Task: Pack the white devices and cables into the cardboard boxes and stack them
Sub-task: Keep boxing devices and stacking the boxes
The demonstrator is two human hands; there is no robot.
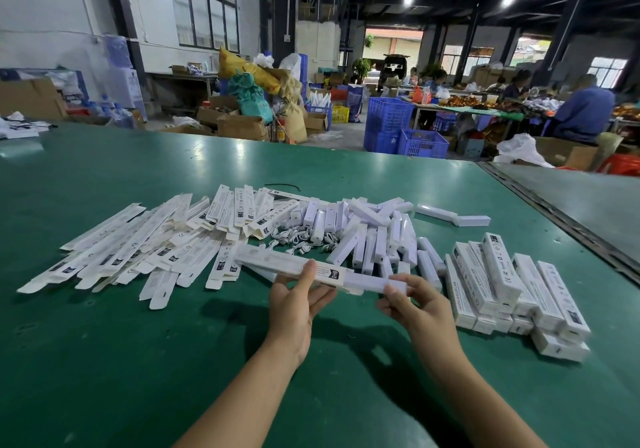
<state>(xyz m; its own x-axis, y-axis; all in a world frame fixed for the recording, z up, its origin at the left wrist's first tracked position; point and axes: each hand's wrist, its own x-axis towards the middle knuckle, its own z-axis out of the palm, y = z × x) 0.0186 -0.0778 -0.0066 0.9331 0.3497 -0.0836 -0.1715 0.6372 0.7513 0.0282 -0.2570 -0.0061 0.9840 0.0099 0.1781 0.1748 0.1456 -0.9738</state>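
Head view: carton and device, held above green worktop.
Left grip clasps long white carton; right grip pinches white device protruding from carton's end.

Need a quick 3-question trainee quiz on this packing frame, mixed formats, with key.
1. True or false: the left hand grips the cardboard box while the right hand pushes a white device into its open end.
2. Where do the packed boxes sit relative to the hands? A) left B) right C) behind the person
3. Fill in: the flat unfolded boxes lie on the ____ side of the green table.

Key: 1 true; 2 B; 3 left
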